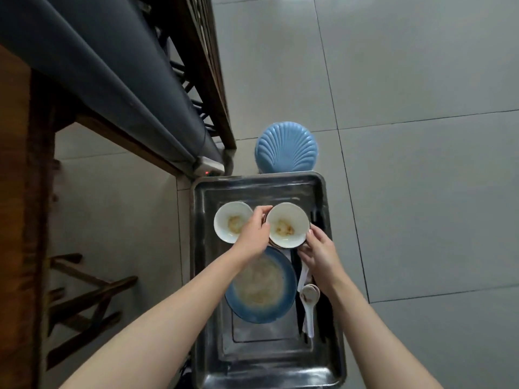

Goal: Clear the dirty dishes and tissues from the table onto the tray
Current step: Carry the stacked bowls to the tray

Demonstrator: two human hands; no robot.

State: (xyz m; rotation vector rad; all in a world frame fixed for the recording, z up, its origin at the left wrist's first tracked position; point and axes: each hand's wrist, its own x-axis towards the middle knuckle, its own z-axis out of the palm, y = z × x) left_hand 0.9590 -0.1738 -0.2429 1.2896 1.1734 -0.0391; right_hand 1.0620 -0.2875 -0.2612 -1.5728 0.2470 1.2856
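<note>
A metal tray (264, 363) lies below me. In its far half stand two white bowls with food residue, the left bowl (230, 220) and the right bowl (288, 224). My left hand (252, 234) reaches between them, its fingers curled on the right bowl's left rim. My right hand (318, 252) holds the same bowl at its near right rim. A dirty blue plate (261, 287) sits nearer, partly under my left wrist. A white spoon (309, 301) and black chopsticks (297, 276) lie along the tray's right side.
A blue shell-shaped stool (286, 147) stands just beyond the tray. The wooden table (14, 192) runs down the left, with a grey bench back (98, 66) and a dark wooden screen (205, 66) above. Grey floor tiles (421, 136) spread to the right.
</note>
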